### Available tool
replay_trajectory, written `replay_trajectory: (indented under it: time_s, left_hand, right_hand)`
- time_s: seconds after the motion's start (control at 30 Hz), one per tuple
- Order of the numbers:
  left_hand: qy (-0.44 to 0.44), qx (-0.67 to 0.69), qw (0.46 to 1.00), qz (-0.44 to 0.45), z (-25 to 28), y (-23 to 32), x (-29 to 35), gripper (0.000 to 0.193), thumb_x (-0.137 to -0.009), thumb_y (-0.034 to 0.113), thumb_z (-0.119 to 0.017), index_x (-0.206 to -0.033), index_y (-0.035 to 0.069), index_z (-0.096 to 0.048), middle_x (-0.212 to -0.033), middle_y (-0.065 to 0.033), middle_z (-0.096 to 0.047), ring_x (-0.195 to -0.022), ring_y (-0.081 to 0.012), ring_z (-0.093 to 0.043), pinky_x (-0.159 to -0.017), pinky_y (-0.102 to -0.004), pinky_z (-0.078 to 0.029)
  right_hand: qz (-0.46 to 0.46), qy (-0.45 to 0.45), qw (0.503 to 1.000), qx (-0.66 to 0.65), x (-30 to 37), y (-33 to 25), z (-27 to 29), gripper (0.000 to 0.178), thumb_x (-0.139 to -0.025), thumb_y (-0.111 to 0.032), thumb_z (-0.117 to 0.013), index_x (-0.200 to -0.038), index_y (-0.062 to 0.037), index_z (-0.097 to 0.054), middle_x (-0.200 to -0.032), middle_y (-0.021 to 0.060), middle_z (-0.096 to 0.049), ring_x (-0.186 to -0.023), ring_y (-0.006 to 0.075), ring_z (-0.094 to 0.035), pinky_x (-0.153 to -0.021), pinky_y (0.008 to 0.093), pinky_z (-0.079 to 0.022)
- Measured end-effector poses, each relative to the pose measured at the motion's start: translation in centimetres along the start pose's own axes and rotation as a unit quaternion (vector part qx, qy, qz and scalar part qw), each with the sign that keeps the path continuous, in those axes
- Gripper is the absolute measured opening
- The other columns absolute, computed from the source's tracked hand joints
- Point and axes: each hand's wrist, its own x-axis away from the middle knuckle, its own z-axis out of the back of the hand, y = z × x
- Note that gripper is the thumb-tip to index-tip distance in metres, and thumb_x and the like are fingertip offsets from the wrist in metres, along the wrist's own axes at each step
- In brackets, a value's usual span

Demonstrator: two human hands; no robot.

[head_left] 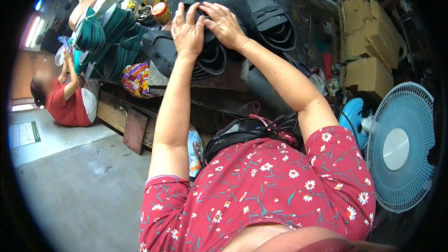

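Note:
My left hand (188, 36) and my right hand (226, 26) lie side by side on a stack of black shoe uppers (215, 60) on the dark workbench. Fingers of both hands are stretched out and spread over the top of the black material, and the two thumbs nearly meet. Neither hand visibly wraps round an edge; what lies right under the fingertips is hidden. Another stack of nested black uppers (265, 9) sits just right of my right hand. At the left of my left hand rests a further black upper (160, 49).
Teal-edged sole pieces (116, 25) are piled at left, beside jars (161, 12) and a colourful patterned bag (136, 79). A person in a striped red shirt (70, 100) sits on the floor at far left. Cardboard boxes (369, 72) and a blue fan (400, 147) stand at right.

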Motion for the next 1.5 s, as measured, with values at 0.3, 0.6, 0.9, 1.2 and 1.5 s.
replay_trajectory:
  time_s: [0.3,0.6,0.9,1.2,1.5]
  left_hand:
    - [-0.017,0.047,0.998,-0.033,-0.1,-2.2,-0.2,0.046,-0.1,0.039,-0.053,-0.144,0.026,-0.049,-0.155,-0.0225,-0.033,-0.137,-0.0421,-0.038,-0.114,-0.0499,-0.029]
    - [-0.067,0.048,0.994,-0.066,1.7,-3.6,-2.5,0.047,-0.097,0.043,-0.058,-0.14,0.025,-0.056,-0.153,-0.0281,-0.035,-0.141,-0.0444,-0.034,-0.116,-0.049,-0.027]
    - [-0.036,0.052,0.998,-0.011,3.2,-1.7,-1.3,0.067,-0.095,0.053,-0.059,-0.151,0.021,-0.041,-0.158,-0.0309,-0.022,-0.146,-0.0464,-0.025,-0.118,-0.05,-0.025]
    - [-0.017,-0.002,1.0,0.009,3.6,2.4,3.3,0.077,-0.093,0.056,-0.059,-0.154,0.016,-0.034,-0.162,-0.0275,-0.013,-0.15,-0.0472,-0.012,-0.115,-0.0657,-0.018]
    - [-0.077,-0.085,0.989,-0.093,5.9,8.6,10.8,0.058,-0.089,0.036,-0.068,-0.142,0.019,-0.053,-0.163,-0.0156,-0.024,-0.152,-0.0423,-0.011,-0.118,-0.063,-0.006]
  right_hand:
    - [-0.089,-0.218,0.935,-0.265,3.0,-1.1,10.6,0.049,-0.103,-0.041,-0.052,-0.137,-0.007,-0.059,-0.139,0.0169,-0.059,-0.133,0.0272,-0.052,-0.113,0.0359,-0.037]
    - [-0.39,0.153,0.887,-0.193,17.3,1.3,23.9,0.029,-0.103,-0.017,-0.053,-0.126,-0.0045,-0.065,-0.105,0.0099,-0.073,-0.096,0.0159,-0.069,-0.088,0.0294,-0.054]
    - [-0.38,-0.079,0.918,0.077,27.1,2.5,19.8,0.028,-0.09,-0.028,-0.066,-0.114,-0.0146,-0.072,-0.107,0.011,-0.071,-0.102,0.0311,-0.065,-0.091,0.0416,-0.051]
    - [-0.338,-0.195,0.896,0.213,24.3,3.3,17.9,0.039,-0.085,-0.037,-0.071,-0.114,-0.0107,-0.07,-0.116,0.0151,-0.062,-0.114,0.0351,-0.057,-0.095,0.0461,-0.05]
    - [-0.29,-0.169,0.931,0.144,26.2,1.2,17.5,0.047,-0.083,-0.029,-0.075,-0.125,-0.0123,-0.065,-0.126,0.0118,-0.058,-0.122,0.0325,-0.052,-0.099,0.044,-0.047]
